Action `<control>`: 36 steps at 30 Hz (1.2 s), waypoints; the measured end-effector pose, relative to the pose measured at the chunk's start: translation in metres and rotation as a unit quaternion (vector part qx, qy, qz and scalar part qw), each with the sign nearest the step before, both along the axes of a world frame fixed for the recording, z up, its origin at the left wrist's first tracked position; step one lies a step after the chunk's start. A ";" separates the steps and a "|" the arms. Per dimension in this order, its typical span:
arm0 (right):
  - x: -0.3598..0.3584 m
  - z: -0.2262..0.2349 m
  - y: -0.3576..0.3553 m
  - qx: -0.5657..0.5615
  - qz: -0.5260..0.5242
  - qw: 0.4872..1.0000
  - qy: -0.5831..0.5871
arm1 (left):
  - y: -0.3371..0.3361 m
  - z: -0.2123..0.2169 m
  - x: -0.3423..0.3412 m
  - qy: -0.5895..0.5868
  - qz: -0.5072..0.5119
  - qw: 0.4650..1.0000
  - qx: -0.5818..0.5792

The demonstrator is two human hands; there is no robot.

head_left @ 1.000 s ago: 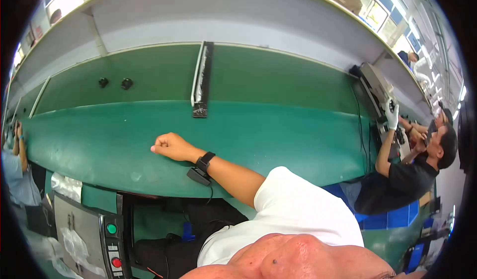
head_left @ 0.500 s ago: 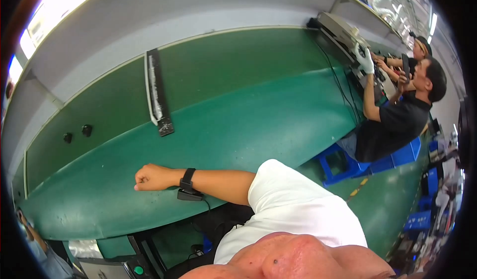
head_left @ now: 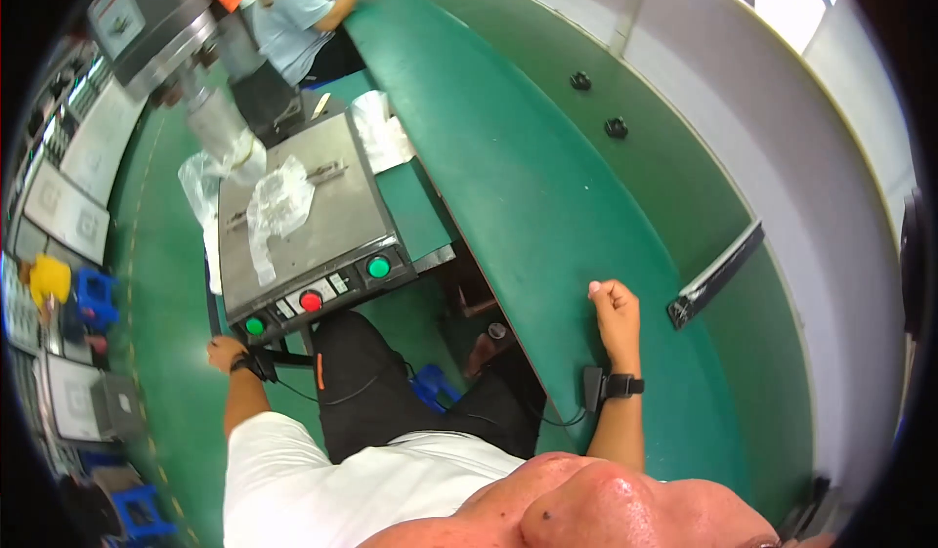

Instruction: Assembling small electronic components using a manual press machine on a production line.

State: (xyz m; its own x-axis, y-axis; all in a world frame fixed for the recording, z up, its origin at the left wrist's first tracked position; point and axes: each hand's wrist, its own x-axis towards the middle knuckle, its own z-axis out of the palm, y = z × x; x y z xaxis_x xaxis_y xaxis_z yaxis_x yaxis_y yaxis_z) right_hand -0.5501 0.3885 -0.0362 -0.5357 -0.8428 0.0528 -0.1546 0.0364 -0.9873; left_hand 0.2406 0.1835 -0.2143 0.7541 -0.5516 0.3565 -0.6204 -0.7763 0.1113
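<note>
My left hand (head_left: 227,354) is down beside the near left corner of a grey metal machine (head_left: 366,201), its fingers curled. Whether it grips the machine's edge or anything else is too small to tell. Over the green tabletop (head_left: 508,187), to the right, my right hand (head_left: 618,321) is loosely closed with nothing seen in it. Each wrist wears a black strap with a small box. The machine's front panel has a red button (head_left: 311,301) between two green buttons (head_left: 379,268). Crumpled clear plastic (head_left: 281,196) lies on its flat top.
A black-and-white strip (head_left: 718,274) lies right of my right hand, by the wall. Two small black knobs (head_left: 615,128) sit farther along the table. At the far end a seated person (head_left: 293,21) works. A machine head (head_left: 156,30) overhangs at upper left; blue stools (head_left: 96,296) stand left.
My view has swung left, bringing the machine, my legs and my left hand into sight. The co-workers on the right have left the picture. My right hand stays loosely closed over the table.
</note>
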 end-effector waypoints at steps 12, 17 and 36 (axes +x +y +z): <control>-0.004 -0.009 0.025 0.001 -0.022 0.999 0.043 | 0.004 0.034 -0.121 0.192 0.113 0.958 -0.182; 0.000 0.001 0.022 0.037 -0.028 0.999 -0.006 | 0.000 0.024 -0.116 0.158 0.108 0.959 -0.207; -0.009 -0.014 0.019 0.019 -0.008 0.998 0.055 | 0.018 0.056 -0.144 0.194 0.118 0.945 -0.234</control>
